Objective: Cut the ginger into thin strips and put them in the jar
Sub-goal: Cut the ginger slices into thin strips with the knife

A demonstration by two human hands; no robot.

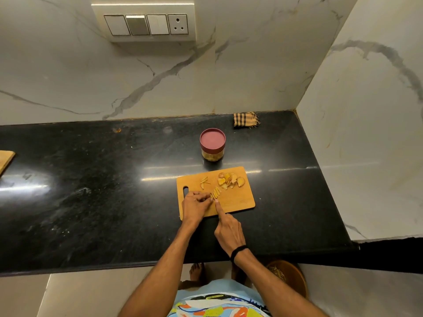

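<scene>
On the black stone worktop [91, 179] lies our rectangular wooden cutting board [238, 200]. Our left hand [196, 205] rests on the board, its curled fingers [207, 197] pinching a small yellow piece of ginger [212, 196], which is touching a short row of cut ginger strips [216, 192]. Our right hand [229, 232] points its forefinger forward at the board's near edge. Its other fingers are curled, and we cannot tell what they hold. A heap of peeled ginger slices [231, 180] sits in the far right corner. The clear jar with a maroon lid [212, 145] stands closed just beyond the board.
</scene>
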